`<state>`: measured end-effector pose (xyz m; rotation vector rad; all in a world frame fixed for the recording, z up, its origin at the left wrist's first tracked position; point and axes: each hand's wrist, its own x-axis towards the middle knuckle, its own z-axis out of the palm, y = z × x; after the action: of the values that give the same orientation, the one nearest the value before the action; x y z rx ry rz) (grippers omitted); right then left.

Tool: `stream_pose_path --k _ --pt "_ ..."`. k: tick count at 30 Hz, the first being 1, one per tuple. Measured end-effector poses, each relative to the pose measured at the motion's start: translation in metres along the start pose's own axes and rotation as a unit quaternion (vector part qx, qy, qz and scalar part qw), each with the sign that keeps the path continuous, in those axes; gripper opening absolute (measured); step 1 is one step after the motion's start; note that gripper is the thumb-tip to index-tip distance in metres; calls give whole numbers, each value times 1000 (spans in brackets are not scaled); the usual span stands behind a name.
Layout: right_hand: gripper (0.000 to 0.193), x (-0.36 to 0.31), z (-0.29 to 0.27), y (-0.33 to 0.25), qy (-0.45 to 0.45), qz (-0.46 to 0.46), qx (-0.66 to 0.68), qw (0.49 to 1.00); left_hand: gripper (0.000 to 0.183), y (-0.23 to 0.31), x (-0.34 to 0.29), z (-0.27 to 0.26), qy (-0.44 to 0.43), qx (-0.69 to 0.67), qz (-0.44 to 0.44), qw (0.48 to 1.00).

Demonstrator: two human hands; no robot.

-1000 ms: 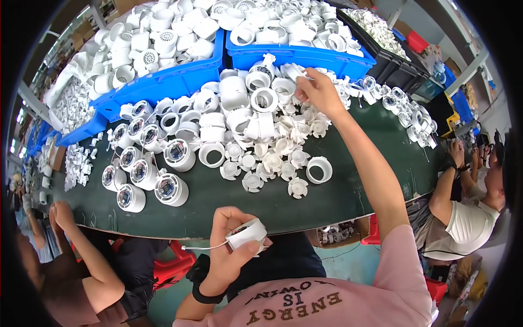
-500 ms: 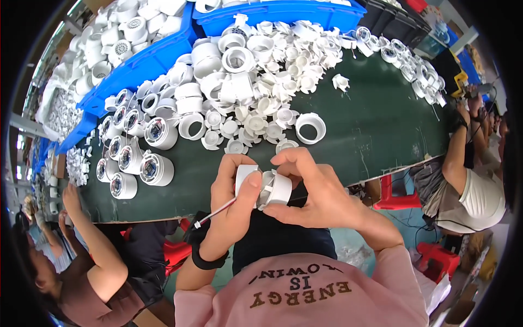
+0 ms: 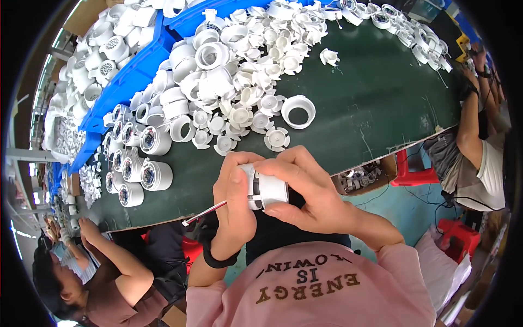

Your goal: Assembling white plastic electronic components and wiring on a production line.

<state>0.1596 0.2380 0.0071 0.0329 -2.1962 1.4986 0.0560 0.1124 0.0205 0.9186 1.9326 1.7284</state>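
Note:
My left hand (image 3: 233, 199) closes round a white round plastic part, its thumb over the near face. A thin cable (image 3: 206, 212) with a small white connector trails from that hand to the left. My right hand (image 3: 311, 188) grips a white cylindrical housing (image 3: 275, 189), fingers on its upper side and thumb below. The two white pieces meet end to end, with dark slots showing along the joint. Just beyond my hands a white fan impeller (image 3: 277, 139) and a white ring (image 3: 298, 111) lie on the dark green table (image 3: 376, 109).
White impellers (image 3: 239, 115) and rings are heaped ahead, backed by blue bins (image 3: 128, 71). Several finished-looking cylinders (image 3: 156, 175) stand left. More white parts (image 3: 419, 38) line the far right. Co-workers sit left and right; a box of parts (image 3: 362, 177) and red stools (image 3: 411, 168) are below the table edge.
The two white pieces, parted with inner fins showing before, are now together. My right fingers have moved over the housing's top. The view has shifted slightly.

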Motion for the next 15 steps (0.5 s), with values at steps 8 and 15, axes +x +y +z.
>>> stream_pose_path --k 8,15 --pt "58 -9 5 -1 24 8 4 1000 47 4 -1 11 4 9 -13 1000" --pt "66 -10 19 16 97 -101 -11 990 47 2 -4 19 -14 24 12 1000"
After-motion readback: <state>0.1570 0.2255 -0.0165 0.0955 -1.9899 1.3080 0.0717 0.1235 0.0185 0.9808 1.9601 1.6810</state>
